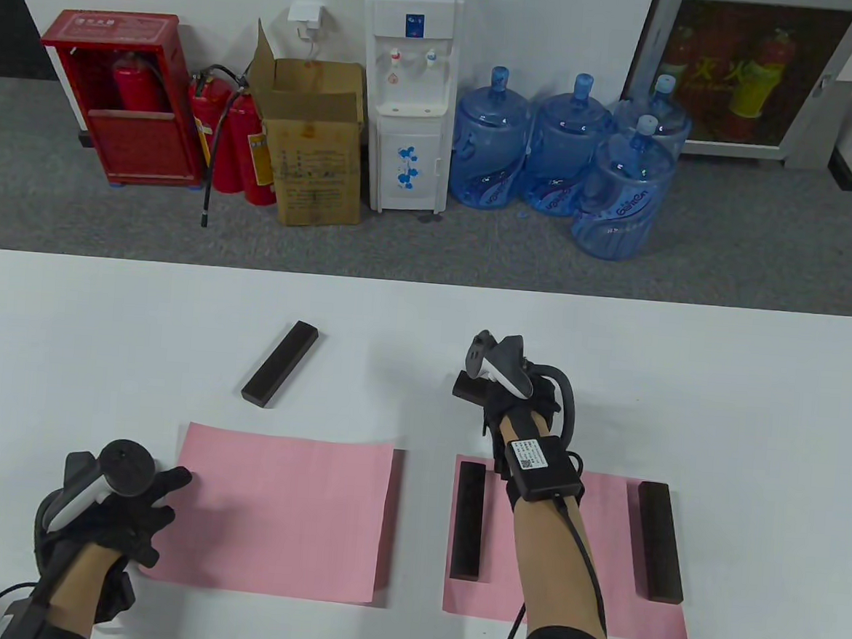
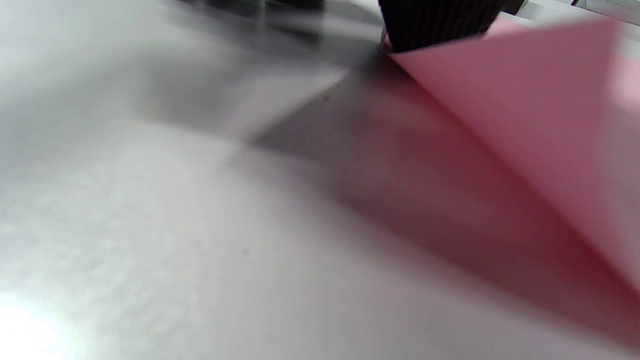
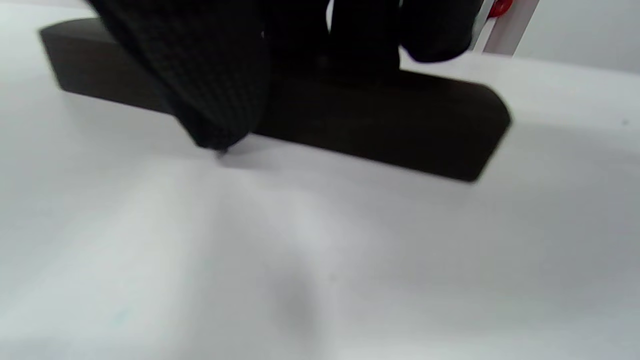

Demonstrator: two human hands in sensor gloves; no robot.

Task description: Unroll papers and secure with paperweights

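A: Lower left of the frame, the left hand presses flat on the left edge of the left pink sheet, fingers spread, holding nothing.

B: Up and right of that, a spare dark weight lies untouched on the table.

A: Centre now: the right hand is on a third dark block, fingers wrapped over it. The block looks low, right at the tabletop; lifted or not, I cannot tell.

B: I'd carry it level to that left sheet's free right edge, which sits slightly raised, and set it down parallel to the edge.

A: Far right, the right pink sheet already wears two bars, one at each end.
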